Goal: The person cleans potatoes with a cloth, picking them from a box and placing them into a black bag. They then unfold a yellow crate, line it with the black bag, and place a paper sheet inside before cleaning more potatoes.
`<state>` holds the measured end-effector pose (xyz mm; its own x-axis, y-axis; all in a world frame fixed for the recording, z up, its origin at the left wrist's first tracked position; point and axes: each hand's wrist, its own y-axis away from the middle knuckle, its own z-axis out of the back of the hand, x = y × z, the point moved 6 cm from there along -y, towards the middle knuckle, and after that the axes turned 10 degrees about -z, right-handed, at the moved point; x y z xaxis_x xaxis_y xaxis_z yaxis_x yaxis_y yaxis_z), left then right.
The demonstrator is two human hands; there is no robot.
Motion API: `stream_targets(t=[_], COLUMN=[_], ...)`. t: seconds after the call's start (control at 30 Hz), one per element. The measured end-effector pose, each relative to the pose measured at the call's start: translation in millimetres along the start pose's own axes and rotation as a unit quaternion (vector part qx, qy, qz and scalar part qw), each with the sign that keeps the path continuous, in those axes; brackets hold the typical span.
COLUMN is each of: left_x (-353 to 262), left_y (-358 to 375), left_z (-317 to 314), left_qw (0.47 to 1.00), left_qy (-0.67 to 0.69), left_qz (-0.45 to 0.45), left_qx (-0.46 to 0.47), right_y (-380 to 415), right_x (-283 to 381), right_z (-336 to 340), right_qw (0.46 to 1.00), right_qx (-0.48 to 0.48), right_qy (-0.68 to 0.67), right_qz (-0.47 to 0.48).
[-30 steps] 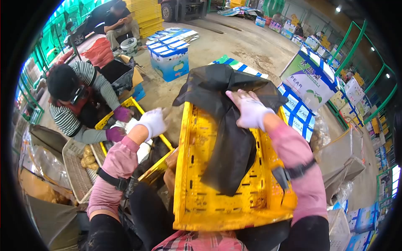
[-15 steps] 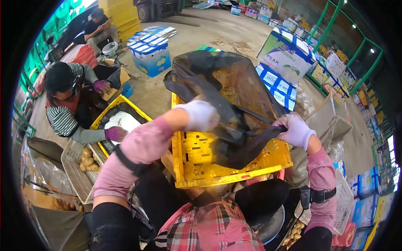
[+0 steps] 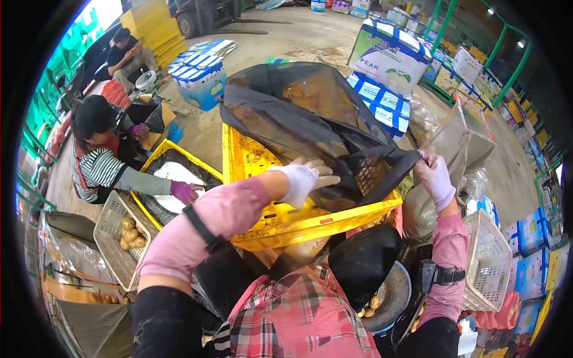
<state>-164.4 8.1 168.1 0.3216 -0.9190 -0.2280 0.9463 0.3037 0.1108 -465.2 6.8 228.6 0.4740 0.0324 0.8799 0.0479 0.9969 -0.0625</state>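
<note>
My left hand [image 3: 303,181], in a white glove, reaches over the yellow crate [image 3: 325,222]. Its fingers are stretched out and point right, with the fingertips at the lower folds of a thin black liner bag [image 3: 286,122]. At the crate's right side, my right hand [image 3: 435,181], gloved too, is closed on a corner of this liner and holds it up and taut. The see-through liner spreads over the far and right parts of the crate. On the left, the slotted yellow floor shows bare.
To the left a co-worker [image 3: 98,149] in purple gloves bends over another yellow crate [image 3: 156,210] with a white sheet inside. Potatoes lie in a pale basket [image 3: 107,238]. A basin [image 3: 391,298] stands by my right leg, and pear boxes [image 3: 388,59] are stacked ahead.
The bunched liner has been spread out, covering more of the crate's far and right side. My left hand has moved down and right, its fingers now extended. My right hand still grips the liner.
</note>
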Motion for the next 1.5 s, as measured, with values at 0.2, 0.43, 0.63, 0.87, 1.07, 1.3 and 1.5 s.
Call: stream_targets(t=[0.2, 0.43, 0.63, 0.87, 1.07, 1.3, 1.5], left_x=[29.0, 18.5, -17.7, -25.0, -27.7, 3.8, -33.0], left_y=[-17.6, 32.9, 33.3, 3.5, -0.6, 40.7, 145.8], left_z=[-41.5, -1.6, 3.4, 10.6, 26.1, 14.7, 37.0], left_qw=[0.975, 0.964, 0.96, 0.951, 0.989, 0.978, 0.963], left_qy=[-0.059, 0.143, 0.227, 0.18, 0.112, 0.015, 0.033], left_qz=[0.069, 0.156, 0.13, 0.144, 0.076, 0.188, 0.208], left_qx=[0.201, 0.16, 0.098, 0.207, 0.057, 0.085, -0.167], right_y=[68.9, 27.3, 29.1, 25.7, 22.3, 13.1, 46.7], right_x=[29.7, 32.8, 77.3, 32.9, 94.8, 48.9, -54.2], right_z=[-7.9, -104.2, -60.7, -76.8, -39.8, 16.7, -12.6], right_qw=[0.873, 0.745, 0.975, 0.812, 0.983, 0.988, 0.993], right_qx=[-0.154, 0.213, 0.217, 0.162, 0.067, -0.017, 0.022], right_qy=[0.452, 0.621, -0.007, 0.541, -0.091, -0.078, 0.081], right_qz=[0.094, 0.121, 0.046, 0.151, 0.147, 0.135, 0.08])
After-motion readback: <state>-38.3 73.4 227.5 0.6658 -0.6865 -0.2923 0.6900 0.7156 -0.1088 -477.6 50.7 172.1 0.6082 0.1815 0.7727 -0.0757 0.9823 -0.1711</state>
